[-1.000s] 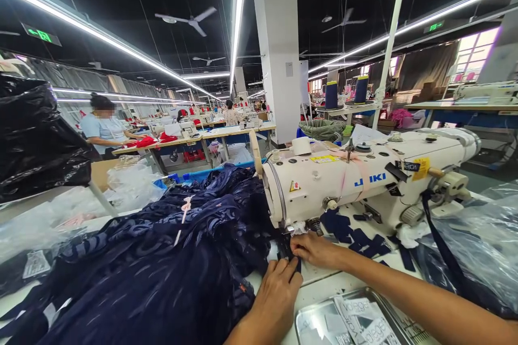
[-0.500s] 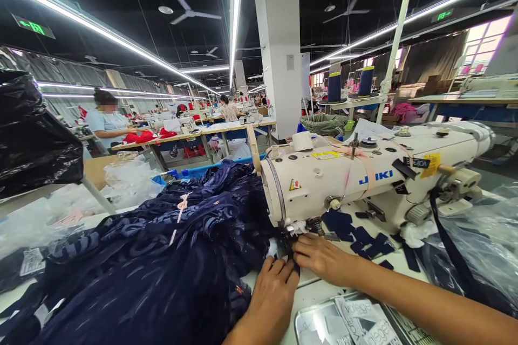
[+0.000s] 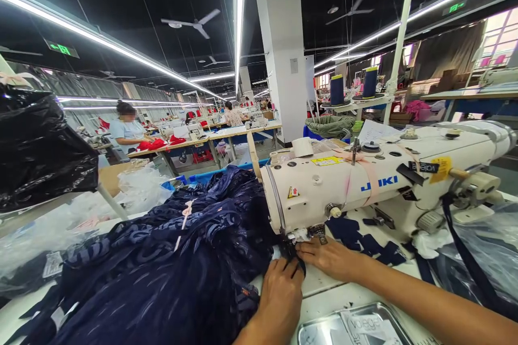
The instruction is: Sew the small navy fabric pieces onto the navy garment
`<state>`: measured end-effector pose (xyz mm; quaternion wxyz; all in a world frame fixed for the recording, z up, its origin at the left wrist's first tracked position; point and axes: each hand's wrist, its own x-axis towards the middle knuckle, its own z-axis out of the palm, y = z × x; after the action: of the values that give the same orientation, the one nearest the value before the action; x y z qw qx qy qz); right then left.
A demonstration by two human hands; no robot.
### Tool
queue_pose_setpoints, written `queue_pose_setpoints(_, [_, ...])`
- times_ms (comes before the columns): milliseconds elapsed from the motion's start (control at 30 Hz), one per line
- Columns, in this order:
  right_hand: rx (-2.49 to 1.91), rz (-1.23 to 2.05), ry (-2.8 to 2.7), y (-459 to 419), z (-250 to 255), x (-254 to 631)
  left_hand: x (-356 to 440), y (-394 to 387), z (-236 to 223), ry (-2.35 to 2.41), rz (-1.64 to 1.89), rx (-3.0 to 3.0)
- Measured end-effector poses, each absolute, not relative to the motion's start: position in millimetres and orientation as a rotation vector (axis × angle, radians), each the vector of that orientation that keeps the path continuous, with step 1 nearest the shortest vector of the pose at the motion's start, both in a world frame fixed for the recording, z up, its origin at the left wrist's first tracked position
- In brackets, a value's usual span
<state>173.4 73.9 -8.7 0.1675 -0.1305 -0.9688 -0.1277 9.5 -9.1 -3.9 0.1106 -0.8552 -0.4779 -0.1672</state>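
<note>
A cream Juki sewing machine [image 3: 364, 183] stands on the white table [image 3: 332, 296]. A big heap of navy patterned fabric [image 3: 170, 259] lies to its left and runs under the needle. My left hand [image 3: 281, 291] lies on the fabric's edge just in front of the presser foot, fingers curled onto the cloth. My right hand [image 3: 329, 257] lies flat to the right of the needle, fingertips pressing a small navy piece against the machine bed.
A metal tray [image 3: 352, 326] with printed labels sits at the front edge. Navy fabric scraps [image 3: 360, 234] lie under the machine arm. Clear plastic bags [image 3: 485, 248] lie right, a black bag [image 3: 40, 151] left. Another person [image 3: 127, 132] sits at a far table. Thread cones [image 3: 354, 85] stand behind.
The view has shifted slightly down and right. Both hands have crept a little closer to the needle, staying on the fabric.
</note>
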Motion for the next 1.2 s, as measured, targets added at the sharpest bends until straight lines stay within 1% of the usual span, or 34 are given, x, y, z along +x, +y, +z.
queue_pose_setpoints(233, [-0.412,-0.412,-2.759,74,-11,173,10,-4,-8,-1.409,-0.494,-2.486])
queue_pose_setpoints(467, [-0.497,-0.397,-2.748,80,-23,174,10,1,-17,-1.465,-0.514,-2.447])
queue_pose_setpoints(733, [-0.585,-0.362,-2.773,71,-7,171,13,6,-12,-1.471,-0.466,-2.441])
queue_pose_setpoints(867, [-0.614,-0.358,-2.776,72,-7,169,14,7,-10,-1.469,-0.46,-2.444])
queue_pose_setpoints(1033, [-0.632,-0.338,-2.759,73,-7,169,10,4,-13,-1.392,-0.59,-2.475])
queue_pose_setpoints(1133, [-0.676,-0.32,-2.764,71,-3,169,2,1,-10,-1.353,-0.703,-2.577])
queue_pose_setpoints(1200, [-0.7,-0.298,-2.761,68,-2,170,-5,1,-6,-1.37,-0.717,-2.639])
